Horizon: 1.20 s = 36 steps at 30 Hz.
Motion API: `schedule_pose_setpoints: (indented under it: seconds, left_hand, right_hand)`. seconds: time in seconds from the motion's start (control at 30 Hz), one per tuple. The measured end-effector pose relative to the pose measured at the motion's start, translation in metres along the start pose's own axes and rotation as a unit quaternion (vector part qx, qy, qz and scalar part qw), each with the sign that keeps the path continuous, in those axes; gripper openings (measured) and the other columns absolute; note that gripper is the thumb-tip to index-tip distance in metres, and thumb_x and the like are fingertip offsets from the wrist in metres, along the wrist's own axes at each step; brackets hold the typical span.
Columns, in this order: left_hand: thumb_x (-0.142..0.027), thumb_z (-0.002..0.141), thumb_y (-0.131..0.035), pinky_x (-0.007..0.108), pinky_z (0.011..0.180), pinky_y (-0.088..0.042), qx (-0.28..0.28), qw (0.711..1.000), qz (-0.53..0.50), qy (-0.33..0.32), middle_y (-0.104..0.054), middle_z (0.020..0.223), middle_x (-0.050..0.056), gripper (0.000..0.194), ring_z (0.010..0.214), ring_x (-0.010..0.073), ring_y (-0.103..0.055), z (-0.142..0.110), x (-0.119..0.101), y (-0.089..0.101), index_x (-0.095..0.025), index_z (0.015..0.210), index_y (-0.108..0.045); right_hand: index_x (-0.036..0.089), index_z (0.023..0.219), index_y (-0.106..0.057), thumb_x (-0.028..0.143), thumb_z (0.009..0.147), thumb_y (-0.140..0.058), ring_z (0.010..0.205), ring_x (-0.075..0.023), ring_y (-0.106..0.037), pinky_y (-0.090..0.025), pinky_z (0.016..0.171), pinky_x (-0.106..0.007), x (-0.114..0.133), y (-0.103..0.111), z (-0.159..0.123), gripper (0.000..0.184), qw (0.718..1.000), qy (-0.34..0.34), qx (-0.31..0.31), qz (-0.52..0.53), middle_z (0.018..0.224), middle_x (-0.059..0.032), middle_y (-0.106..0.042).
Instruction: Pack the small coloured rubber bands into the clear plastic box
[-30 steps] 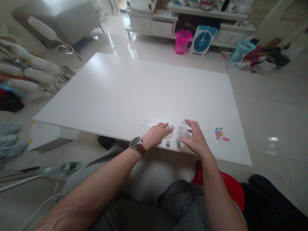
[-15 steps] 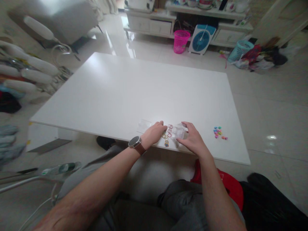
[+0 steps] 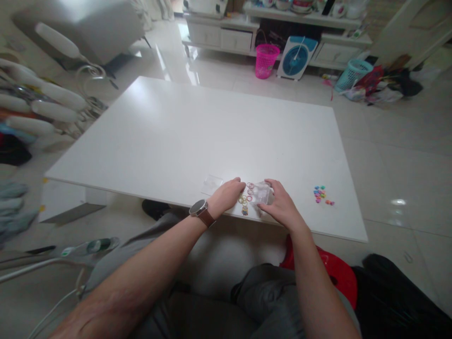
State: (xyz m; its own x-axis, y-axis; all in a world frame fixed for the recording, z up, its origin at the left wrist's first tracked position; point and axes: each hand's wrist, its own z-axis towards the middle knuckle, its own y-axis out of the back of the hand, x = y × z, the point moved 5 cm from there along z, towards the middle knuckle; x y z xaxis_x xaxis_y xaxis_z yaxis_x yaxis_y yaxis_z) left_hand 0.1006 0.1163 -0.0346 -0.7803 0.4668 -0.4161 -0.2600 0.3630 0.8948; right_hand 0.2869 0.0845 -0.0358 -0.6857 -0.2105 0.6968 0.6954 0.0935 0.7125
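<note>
My left hand (image 3: pixel 226 195), a watch on its wrist, rests at the near edge of the white table (image 3: pixel 197 132), fingers curled beside several small coloured rings (image 3: pixel 247 194) and a tiny yellow figure charm (image 3: pixel 245 210). My right hand (image 3: pixel 280 205) lies over a small clear plastic bag (image 3: pixel 262 192) just right of the rings, its fingers spread on it. Between the two hands sit the rings.
A second clear bag (image 3: pixel 212 183) lies left of my left hand. A cluster of colourful beads (image 3: pixel 320 194) sits to the right. On the floor beyond stand a pink basket (image 3: pixel 265 60), a blue fan (image 3: pixel 295 55) and a teal basket (image 3: pixel 353 71). Clutter lines the left.
My right hand has slid left and lowered onto the clear bag, bringing it next to the rings. My left hand has barely shifted.
</note>
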Motion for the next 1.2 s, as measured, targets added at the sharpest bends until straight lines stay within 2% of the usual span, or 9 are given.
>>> schedule_pose_setpoints:
  seconds: [0.1, 0.27, 0.47, 0.7, 0.73, 0.83, 0.9, 1.03, 1.2]
  left_hand:
    - [-0.006, 0.092, -0.043, 0.032, 0.082, -0.05, -0.015, 1.0, -0.017, -0.007, -0.065, 0.096, 0.009, 0.025, 0.087, 0.0204, -0.062, 0.003, 0.002, -0.002, -0.017, 0.095, -0.065]
    - [-0.004, 0.085, -0.049, 0.033, 0.091, -0.051, -0.05, 0.996, -0.07, -0.004, -0.067, 0.103, 0.008, 0.03, 0.097, 0.0211, -0.063, 0.005, 0.001, 0.003, -0.018, 0.106, -0.065]
    - [-0.013, 0.08, -0.066, 0.036, 0.098, -0.05, -0.028, 0.997, -0.054, -0.044, -0.062, 0.119, 0.009, 0.037, 0.112, 0.0246, -0.057, -0.001, -0.004, 0.002, -0.021, 0.116, -0.062]
    - [-0.014, 0.075, -0.075, 0.038, 0.098, -0.049, -0.027, 0.999, -0.019, -0.038, -0.063, 0.122, 0.009, 0.072, 0.112, 0.0266, -0.054, 0.0, -0.004, -0.006, -0.021, 0.141, -0.045]
    - [-0.014, 0.077, -0.073, 0.038, 0.097, -0.049, -0.026, 0.999, -0.015, -0.035, -0.063, 0.121, 0.009, 0.067, 0.111, 0.0266, -0.054, 0.001, -0.005, -0.006, -0.021, 0.138, -0.048]
    - [-0.015, 0.084, -0.066, 0.038, 0.095, -0.05, -0.016, 0.999, -0.005, -0.039, -0.062, 0.117, 0.01, 0.028, 0.107, 0.0254, -0.054, 0.001, -0.007, -0.006, -0.019, 0.112, -0.063]
    - [-0.016, 0.089, -0.061, 0.037, 0.094, -0.05, -0.017, 0.999, -0.009, -0.04, -0.062, 0.113, 0.011, 0.012, 0.104, 0.0241, -0.055, 0.002, -0.007, -0.006, -0.018, 0.1, -0.067]
    - [-0.015, 0.096, -0.05, 0.033, 0.089, -0.051, -0.032, 0.999, -0.023, -0.03, -0.063, 0.105, 0.011, 0.02, 0.1, 0.022, -0.057, 0.004, -0.006, -0.009, -0.016, 0.089, -0.069]
    - [-0.014, 0.096, -0.048, 0.031, 0.082, -0.051, -0.059, 0.998, -0.035, -0.012, -0.065, 0.095, 0.01, 0.023, 0.088, 0.0196, -0.06, 0.007, -0.002, -0.007, -0.015, 0.086, -0.068]
  right_hand:
    - [0.023, 0.135, -0.046, 0.027, 0.074, -0.076, 0.125, -0.0304, -0.057, -0.044, 0.111, -0.051, 0.001, -0.003, 0.0, 0.068, 1.0, -0.002, 0.009, 0.009, 0.133, -0.0112, -0.057]
    - [0.022, 0.136, -0.044, 0.026, 0.074, -0.075, 0.125, -0.0313, -0.056, -0.044, 0.111, -0.051, 0.0, -0.012, -0.001, 0.069, 0.999, -0.011, 0.032, 0.003, 0.133, -0.0124, -0.057]
    - [0.021, 0.133, -0.047, 0.023, 0.071, -0.07, 0.12, -0.034, -0.056, -0.047, 0.105, -0.053, -0.001, -0.012, -0.002, 0.066, 0.997, -0.022, 0.032, -0.067, 0.126, -0.0131, -0.058]
    - [0.02, 0.125, -0.05, 0.024, 0.068, -0.068, 0.115, -0.0342, -0.054, -0.049, 0.096, -0.048, -0.014, -0.004, -0.005, 0.061, 0.983, -0.073, 0.04, -0.161, 0.122, -0.0137, -0.058]
    - [0.02, 0.125, -0.05, 0.024, 0.068, -0.068, 0.116, -0.0341, -0.053, -0.049, 0.095, -0.048, -0.016, -0.004, -0.006, 0.06, 0.981, -0.079, 0.044, -0.17, 0.123, -0.0139, -0.058]
    - [0.019, 0.123, -0.05, 0.025, 0.069, -0.069, 0.117, -0.0341, -0.052, -0.049, 0.094, -0.046, -0.021, -0.006, -0.008, 0.058, 0.974, -0.094, 0.059, -0.196, 0.124, -0.0147, -0.057]
    - [0.018, 0.123, -0.05, 0.025, 0.07, -0.069, 0.118, -0.0341, -0.051, -0.049, 0.094, -0.045, -0.022, -0.006, -0.008, 0.057, 0.97, -0.102, 0.065, -0.209, 0.125, -0.0148, -0.057]
    - [0.019, 0.124, -0.05, 0.027, 0.071, -0.07, 0.118, -0.034, -0.05, -0.048, 0.093, -0.044, -0.021, -0.007, -0.008, 0.057, 0.967, -0.108, 0.074, -0.218, 0.126, -0.0143, -0.057]
    - [0.02, 0.126, -0.05, 0.025, 0.071, -0.07, 0.119, -0.0334, -0.05, -0.048, 0.093, -0.043, -0.021, -0.007, -0.008, 0.058, 0.967, -0.102, 0.073, -0.22, 0.128, -0.0136, -0.056]
